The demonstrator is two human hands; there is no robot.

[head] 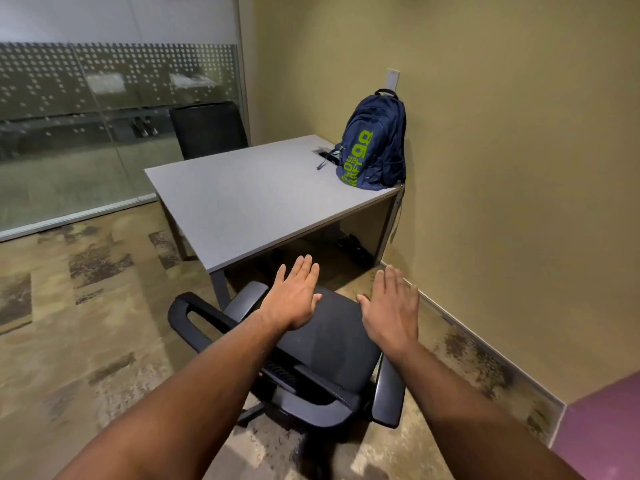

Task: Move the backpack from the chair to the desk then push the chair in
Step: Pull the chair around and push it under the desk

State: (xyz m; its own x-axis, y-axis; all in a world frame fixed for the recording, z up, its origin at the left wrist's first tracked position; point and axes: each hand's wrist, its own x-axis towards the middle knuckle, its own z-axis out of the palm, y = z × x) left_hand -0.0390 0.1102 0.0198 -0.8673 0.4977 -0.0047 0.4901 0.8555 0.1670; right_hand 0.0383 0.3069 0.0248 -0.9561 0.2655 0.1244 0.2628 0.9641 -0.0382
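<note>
A navy backpack with green lettering stands upright on the far right corner of the grey desk, leaning against the wall. A black office chair with grey armrests stands on the carpet just in front of the desk, its seat bare. My left hand hovers flat over the seat's left side, fingers spread. My right hand hovers flat over the seat's right side, fingers apart. Neither hand holds anything.
A second black chair stands behind the desk by the glass partition. The tan wall runs close along the right. A cable port sits in the desk beside the backpack. Dark items lie under the desk.
</note>
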